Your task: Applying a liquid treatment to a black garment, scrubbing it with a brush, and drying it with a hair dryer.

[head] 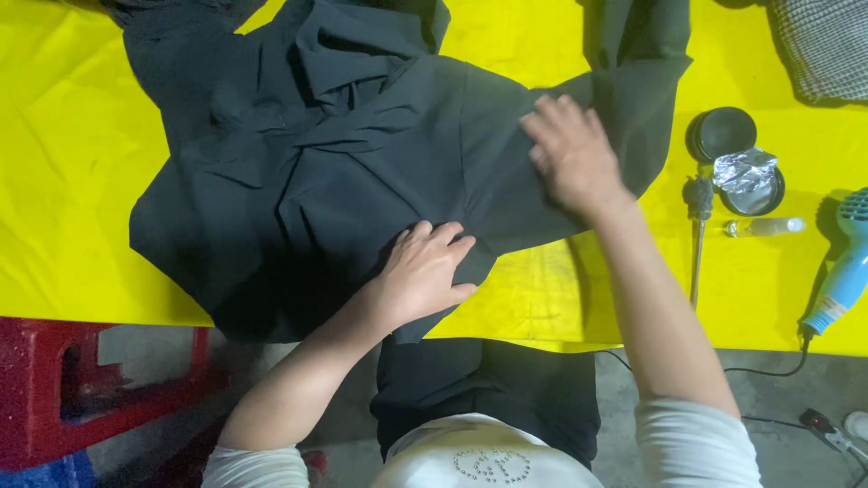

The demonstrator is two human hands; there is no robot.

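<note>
Both hands pressed flat, fingers spread and holding nothing: the left hand (pixel 423 271) and right hand (pixel 571 154) lay on the dark garment (pixel 316 172) spread across the yellow table (pixel 72 181). Smoothing seemed underway; a fold would need a pinched edge.

garment (pixel 362 172): matt black cloth | table cover (pixel 72 181): smooth yellow | foil (pixel 746 176): crinkled, shiny | dryer (pixel 845 271): glossy blue plastic

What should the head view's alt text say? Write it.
Both bare hands, left hand and right hand, press flat on a dark garment spread over a yellow table; a blue hair dryer lies at right.
</note>
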